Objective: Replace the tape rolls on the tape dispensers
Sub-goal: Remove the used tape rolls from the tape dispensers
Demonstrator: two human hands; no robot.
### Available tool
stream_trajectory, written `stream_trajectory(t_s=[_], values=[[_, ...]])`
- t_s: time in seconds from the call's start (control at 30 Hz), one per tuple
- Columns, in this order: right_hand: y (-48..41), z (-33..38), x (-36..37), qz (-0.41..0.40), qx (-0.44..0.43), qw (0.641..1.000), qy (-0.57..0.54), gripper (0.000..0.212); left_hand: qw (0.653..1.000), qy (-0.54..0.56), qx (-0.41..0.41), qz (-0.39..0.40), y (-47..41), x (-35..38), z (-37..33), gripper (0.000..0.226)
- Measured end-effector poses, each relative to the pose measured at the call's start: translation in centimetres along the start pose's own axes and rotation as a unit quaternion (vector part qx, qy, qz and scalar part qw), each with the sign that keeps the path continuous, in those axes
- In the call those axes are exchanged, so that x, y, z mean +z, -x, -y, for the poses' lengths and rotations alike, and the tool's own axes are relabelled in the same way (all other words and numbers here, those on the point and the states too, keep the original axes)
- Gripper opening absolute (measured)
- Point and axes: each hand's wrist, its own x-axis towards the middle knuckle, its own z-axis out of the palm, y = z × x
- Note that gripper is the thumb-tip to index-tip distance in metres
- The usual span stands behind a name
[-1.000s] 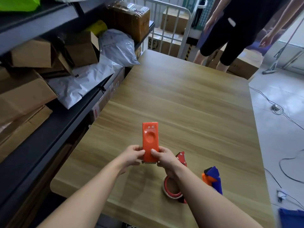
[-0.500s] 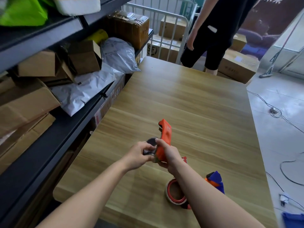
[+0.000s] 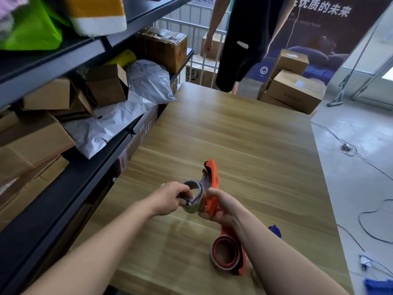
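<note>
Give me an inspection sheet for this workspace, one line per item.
Surface: wooden table, wood-grain top.
Job's things: orange dispenser held above the table, grey roll against its side; red dispenser with a red-cored roll lies near the front edge.
Clutter: blue object, mostly hidden behind the right forearm.
Hands: left hand grips the grey roll; right hand holds the orange dispenser.
Cables: cables on the floor, right of the table.
Surroundings: shelf with cardboard boxes and mailer bags; a person stands beyond the far end.

Cardboard boxes [image 3: 32,143], grey mailer bags [image 3: 110,126] (shelf [image 3: 53,201] beside table [image 3: 234,135])
</note>
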Motion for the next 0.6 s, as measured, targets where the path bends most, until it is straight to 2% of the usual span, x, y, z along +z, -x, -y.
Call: stream_trajectory(t_s=[0.17,0.23,0.3,0.43,0.5,0.6], values=[[-0.3,-0.2,-0.2,-0.028,-0.032,0.999,0.027,0.013,0.999,-0.03,0.03,-0.009,0.3,-0.7,-0.4,0.019],[-0.2,-0.3,-0.4,-0.021,-0.033,0.999,0.013,0.018,1.0,0.009,0.028,0.002,0.4,-1.2,-0.5,0.021],[0.0,-0.4,-0.5,-0.005,-0.027,1.0,-0.007,0.022,0.996,0.083,0.017,0.023,0.4,-1.8,-0.8,0.037],[0.5,-0.3,-0.5,0.036,-0.013,0.999,-0.013,0.018,0.973,0.198,-0.033,0.115,0.4,-2.7,-0.7,0.092],[0.8,-0.2,-0.4,0.045,-0.011,0.999,-0.002,0.02,0.969,0.199,-0.052,0.135,0.4,-2.7,-0.6,0.094],[1.1,0.0,-0.2,0.057,-0.014,0.998,0.001,0.018,0.988,0.117,-0.048,0.09,0.4,-2.4,-0.5,0.09]])
